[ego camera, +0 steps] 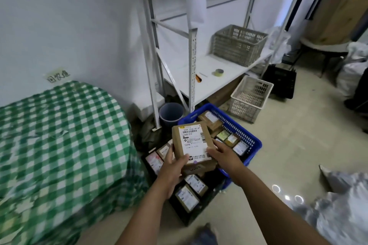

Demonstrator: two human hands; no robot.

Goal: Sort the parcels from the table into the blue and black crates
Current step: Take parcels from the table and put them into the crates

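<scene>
A brown cardboard parcel (192, 141) with a white shipping label is held up between both hands, label facing me. My left hand (172, 169) grips its near left corner and my right hand (224, 157) holds its right side. It hangs above the boundary of two crates on the floor. The blue crate (250, 137) lies to the right and holds several small boxes. The black crate (191, 217) lies nearer me and also holds several labelled boxes. The table (59, 135), draped in green-and-white checked cloth, fills the left.
A white metal shelf rack (191, 61) stands behind the crates, carrying a grey basket (238, 44) and a tape roll (218, 72). A white basket (250, 98), a bucket (170, 113) and another black crate (280, 83) sit on the floor. Grey bags (342, 209) lie at the right.
</scene>
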